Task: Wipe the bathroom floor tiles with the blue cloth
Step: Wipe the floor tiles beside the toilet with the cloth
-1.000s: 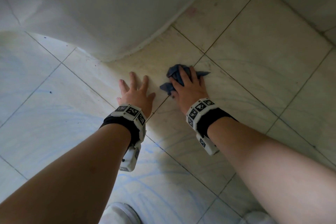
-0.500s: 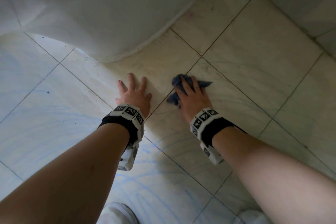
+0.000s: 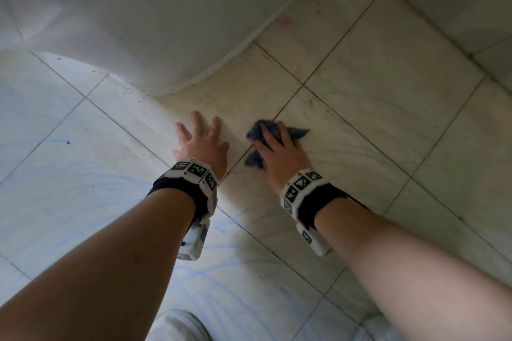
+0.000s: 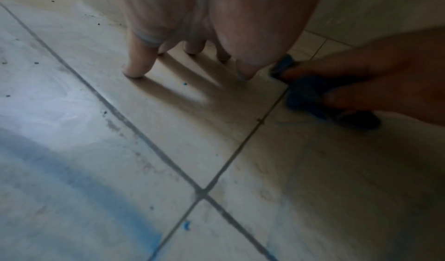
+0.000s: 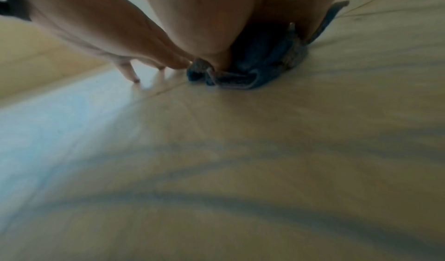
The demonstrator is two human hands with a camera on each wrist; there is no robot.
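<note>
Blue cloth (image 3: 275, 133) has slid nearer, rightward.

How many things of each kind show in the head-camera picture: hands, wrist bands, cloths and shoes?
Hands: 2, left hand flat on the floor, right hand pressing the cloth
Wrist bands: 2
Cloths: 1, blue cloth
Shoes: 2, white
Total: 7
</note>
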